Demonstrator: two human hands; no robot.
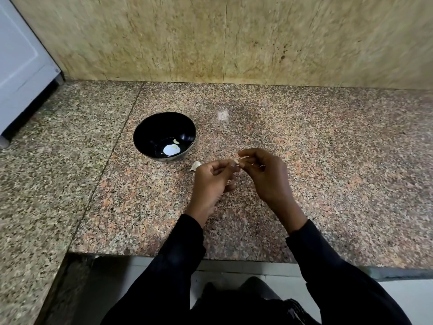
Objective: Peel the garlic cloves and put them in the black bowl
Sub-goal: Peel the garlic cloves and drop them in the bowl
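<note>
Both hands meet over the speckled granite tabletop (304,137), just to the right of the black bowl (150,127). The left hand (210,181) has its fingers curled in, and its thumb and forefinger pinch a small garlic clove (236,162) at the tips. The right hand (262,170) comes in from the other side with fingers bent, pinching the same clove, with a thin strip of pale skin (243,157) sticking out from between its fingertips. The clove is so small and so covered by fingers that I cannot tell how much skin is left on it. Another clove (195,165) lies on the tabletop, just beside the bowl's right front edge and touching or nearly touching the left hand's knuckles. Inside the bowl, a small peeled clove (176,141) sits near the bottom towards the right wall, and beside it there is a bright white patch (171,149) that looks like a glare of light. Behind the bowl rises a tan stone wall (164,38), and to the bowl's far left stands a white appliance (21,57).
</note>
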